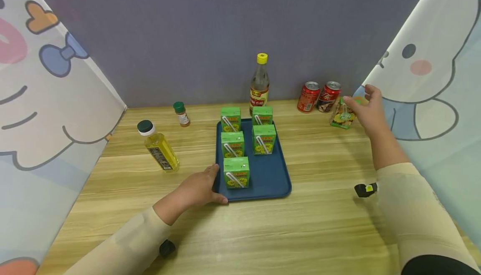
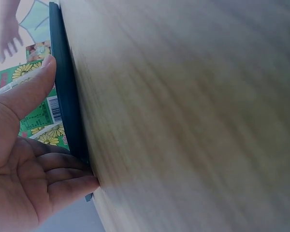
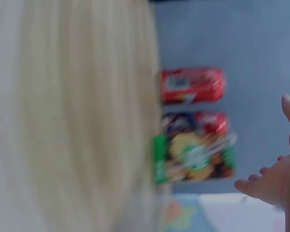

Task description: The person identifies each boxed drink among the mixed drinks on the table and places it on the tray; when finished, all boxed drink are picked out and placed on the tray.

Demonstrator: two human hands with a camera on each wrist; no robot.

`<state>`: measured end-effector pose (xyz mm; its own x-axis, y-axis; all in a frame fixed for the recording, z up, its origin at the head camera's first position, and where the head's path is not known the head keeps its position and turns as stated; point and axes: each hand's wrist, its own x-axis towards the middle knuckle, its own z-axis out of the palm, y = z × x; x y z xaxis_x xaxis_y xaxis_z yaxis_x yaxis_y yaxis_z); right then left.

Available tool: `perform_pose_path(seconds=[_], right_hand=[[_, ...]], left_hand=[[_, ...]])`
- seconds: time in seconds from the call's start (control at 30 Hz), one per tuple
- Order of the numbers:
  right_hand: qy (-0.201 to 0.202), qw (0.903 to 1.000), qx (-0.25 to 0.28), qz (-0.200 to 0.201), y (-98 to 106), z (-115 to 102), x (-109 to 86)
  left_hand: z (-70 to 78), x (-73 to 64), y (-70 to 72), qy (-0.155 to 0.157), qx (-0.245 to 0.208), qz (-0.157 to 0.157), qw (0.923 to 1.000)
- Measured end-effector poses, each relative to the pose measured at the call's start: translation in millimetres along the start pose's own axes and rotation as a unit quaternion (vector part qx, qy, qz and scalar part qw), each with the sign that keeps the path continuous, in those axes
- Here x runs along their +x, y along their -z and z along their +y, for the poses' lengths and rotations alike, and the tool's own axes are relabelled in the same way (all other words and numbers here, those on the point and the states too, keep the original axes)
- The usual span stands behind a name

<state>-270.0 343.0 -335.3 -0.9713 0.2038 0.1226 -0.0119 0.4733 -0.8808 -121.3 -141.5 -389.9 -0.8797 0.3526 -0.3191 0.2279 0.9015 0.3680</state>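
Note:
My left hand (image 1: 197, 186) rests against the near left corner of a dark blue tray (image 1: 269, 179). In the left wrist view, its thumb and extended fingers touch the tray's rim (image 2: 67, 92). Several green drink cartons with straws stand on the tray in two columns, the nearest carton (image 1: 236, 174) beside that hand. At the back right, my right hand (image 1: 370, 110) hovers next to another drink carton (image 1: 341, 115), green and brown. The right wrist view is blurred, but shows the right hand (image 3: 278, 179) with spread fingers, apart from this carton (image 3: 195, 157).
Two red cans (image 1: 309, 97) stand left of the right-hand carton. Behind the tray is a glass bottle with yellow cap (image 1: 259, 87). A yellow oil bottle (image 1: 161, 150) and a small green-capped jar (image 1: 182, 114) stand at left. Printed panels (image 1: 432, 66) flank the table.

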Motion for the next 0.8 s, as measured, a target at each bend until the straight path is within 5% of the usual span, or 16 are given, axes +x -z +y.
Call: perform_pose_path(seconds=[0.13, 0.47, 0.8], right_hand=[[-0.052, 0.9984, 0.003, -0.023, 5.3, 26.9, 7.1], [-0.088, 0.9943, 0.022, -0.057, 4.3, 56.2, 26.9], [-0.038, 0.9971, 0.009, -0.066, 4.1, 62.5, 27.9]], left_hand=[[0.2, -0.2, 0.1, 0.000, 0.002, 0.000, 1.0000], [-0.8, -2.4, -0.1, 0.005, -0.002, 0.003, 1.0000], [-1.0, 0.9, -2.0, -0.003, -0.010, 0.003, 0.9999]])
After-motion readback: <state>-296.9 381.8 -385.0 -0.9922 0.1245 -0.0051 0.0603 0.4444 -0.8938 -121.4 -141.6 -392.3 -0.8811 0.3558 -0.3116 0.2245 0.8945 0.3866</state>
